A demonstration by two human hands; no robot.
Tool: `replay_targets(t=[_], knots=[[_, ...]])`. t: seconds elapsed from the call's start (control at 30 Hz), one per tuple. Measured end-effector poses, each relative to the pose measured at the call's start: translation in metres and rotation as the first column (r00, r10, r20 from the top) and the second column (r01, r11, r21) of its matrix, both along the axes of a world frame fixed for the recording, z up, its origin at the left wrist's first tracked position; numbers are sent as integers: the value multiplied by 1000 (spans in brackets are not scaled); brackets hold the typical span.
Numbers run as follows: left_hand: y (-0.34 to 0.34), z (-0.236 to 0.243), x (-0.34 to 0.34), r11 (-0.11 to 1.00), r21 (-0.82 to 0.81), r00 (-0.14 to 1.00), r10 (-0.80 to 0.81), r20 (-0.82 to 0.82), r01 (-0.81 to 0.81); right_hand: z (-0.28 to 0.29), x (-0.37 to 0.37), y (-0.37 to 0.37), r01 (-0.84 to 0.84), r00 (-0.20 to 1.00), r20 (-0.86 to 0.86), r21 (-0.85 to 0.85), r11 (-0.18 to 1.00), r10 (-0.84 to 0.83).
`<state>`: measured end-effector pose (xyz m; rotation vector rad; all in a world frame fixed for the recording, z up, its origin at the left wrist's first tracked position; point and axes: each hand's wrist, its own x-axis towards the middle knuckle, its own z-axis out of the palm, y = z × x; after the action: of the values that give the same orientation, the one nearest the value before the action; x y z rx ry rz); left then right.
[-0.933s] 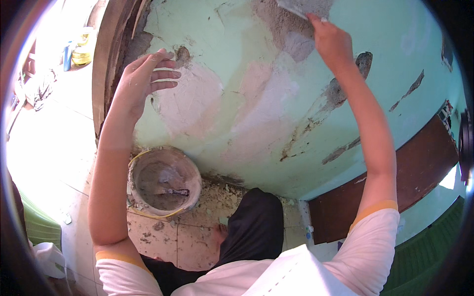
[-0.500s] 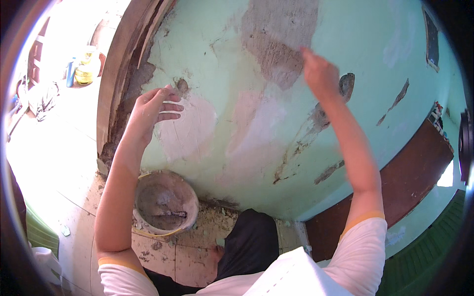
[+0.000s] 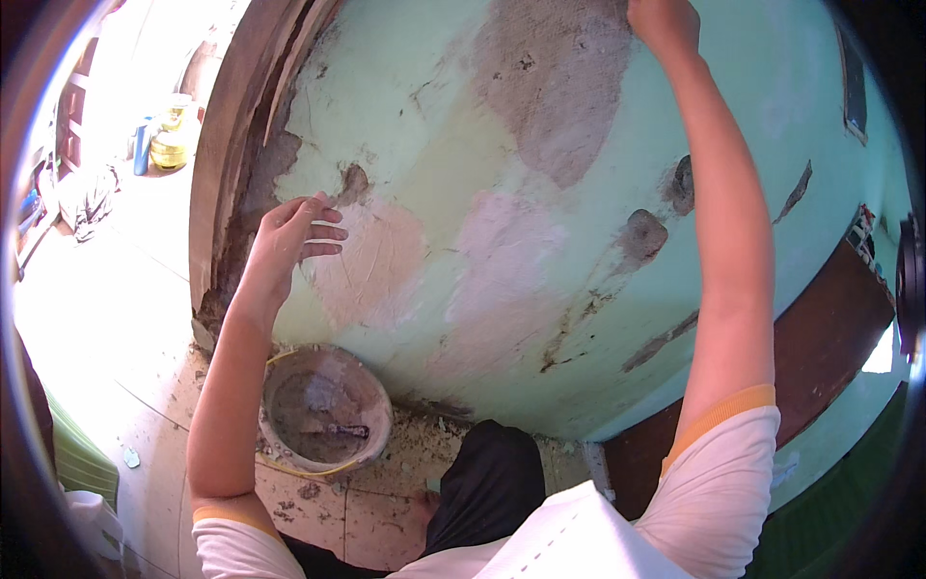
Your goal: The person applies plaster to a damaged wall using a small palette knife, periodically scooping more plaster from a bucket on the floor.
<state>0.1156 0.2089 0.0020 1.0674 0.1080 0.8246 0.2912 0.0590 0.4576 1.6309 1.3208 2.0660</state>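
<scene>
A pale green wall (image 3: 424, 164) with a rough grey bare patch (image 3: 555, 96) and pinkish-white smooth patches (image 3: 506, 246) stands before me. My right hand (image 3: 666, 24) is closed at the upper right edge of the grey patch; the picture's edge cuts it off, and whatever its fingers grip cannot be made out. Lower down on the left, my left hand (image 3: 294, 236) is raised in front of the wall, fingers apart, holding nothing. Close below it on the floor stands a round bucket (image 3: 381, 429) of grey mix, with a dirty tool (image 3: 338, 429) lying inside.
A worn wooden door frame (image 3: 217, 164) borders the wall at left. Crumbs of plaster litter the tiled floor (image 3: 371, 521) around the bucket. A brown board (image 3: 830, 318) leans along the right side. Beyond the doorway stands a yellow gas cylinder (image 3: 169, 150).
My right hand has swept up and to the right, from the grey patch's lower right side to its upper edge. The left hand has dropped slightly, fingers still apart.
</scene>
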Motion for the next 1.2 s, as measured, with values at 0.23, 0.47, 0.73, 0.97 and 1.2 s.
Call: replay_targets(t=[0.23, 0.47, 0.73, 0.97, 1.2], knots=[[12, -13, -2, 1000, -19, 1000, 21, -13, -22, -97, 3, -10, 28, 997, -66, -78, 997, -33], [-2, 11, -15, 999, 9, 999, 30, -23, -30, -158, 29, -42, 42, 999, 0, -202, 978, -43], [-6, 24, -23, 999, 3, 999, 43, -29, -43, -95, 22, -16, 22, 999, 33, -137, 990, -18], [-2, 18, -22, 1000, 1, 999, 31, -6, -31, -147, 26, -31, 140, 988, 113, -313, 939, -110], [-5, 25, -23, 999, 21, 998, 31, -48, -30, -133, 17, -38, 79, 996, 59, -232, 969, -67]])
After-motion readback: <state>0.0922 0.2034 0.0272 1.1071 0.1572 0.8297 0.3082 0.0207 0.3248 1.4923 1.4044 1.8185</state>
